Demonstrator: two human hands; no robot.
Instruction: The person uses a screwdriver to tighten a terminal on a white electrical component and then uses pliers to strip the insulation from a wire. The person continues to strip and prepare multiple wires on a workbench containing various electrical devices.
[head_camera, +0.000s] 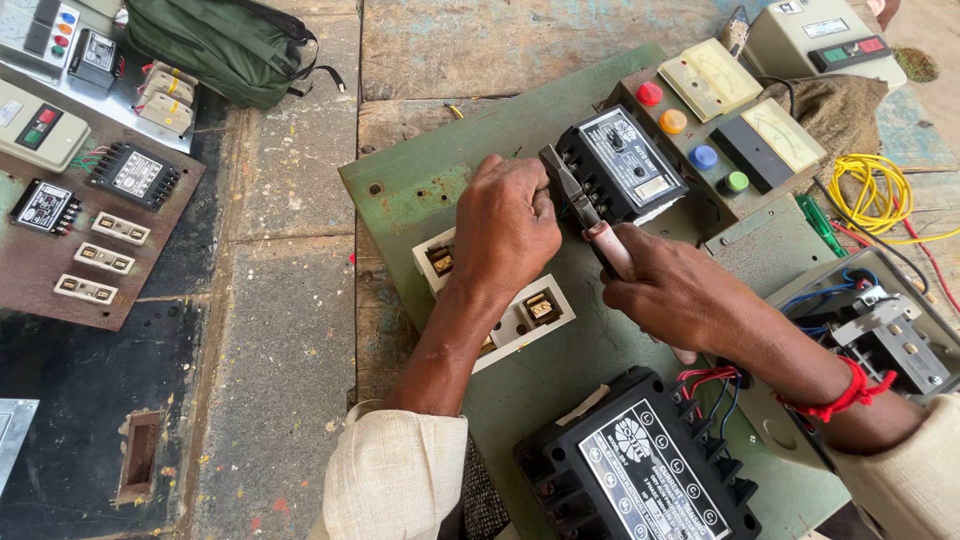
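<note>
Here we see a green metal panel (420, 190) filling the frame's centre. On it, upper centre, sits a black timer unit (622, 165). Our left hand (505, 225) rests beside it, fingers curled together; our right hand (675, 290) is clamped on pliers (585, 210) touching the unit.

Weathered wooden bench (290, 300), cracked planks. Green metal panel (420, 190) lies on it, centre. Left of panel: rusty brown board (40, 275) with white fuse blocks. Beyond the panel's far-left corner: green bag (220, 40). Right of panel: coil of yellow wire (870, 190), open grey box (880, 330).
</note>
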